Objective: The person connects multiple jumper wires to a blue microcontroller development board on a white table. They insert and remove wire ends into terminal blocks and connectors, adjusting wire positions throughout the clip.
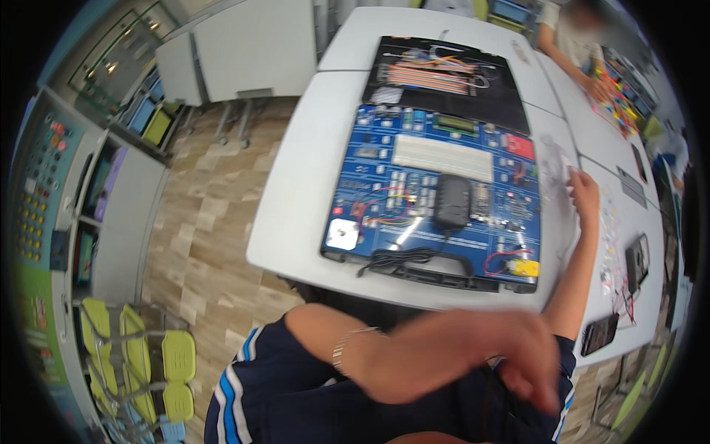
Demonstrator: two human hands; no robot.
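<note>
My right hand [584, 194] reaches to the right side of the table, its fingers closed on a crumpled clear plastic bag [555, 174]. In front of my body, my left hand [514, 355] is smeared by motion, and its fingers cannot be made out. Left of the bag lies an open black case with a blue electronics trainer board [377, 174]. A white breadboard [442, 157] sits in its middle. On the board rests a black power adapter [452, 201], its coiled black cable [403, 257] near the case handle. Ribbon wires [433, 78] lie in the lid.
The white table [296, 185] carries small loose parts, a black phone [600, 334] and a dark device [637, 260] at right. Another person [580, 44] handles colourful pieces [617, 103] at the far right. Green chairs [177, 355] and a cabinet [126, 214] stand left.
</note>
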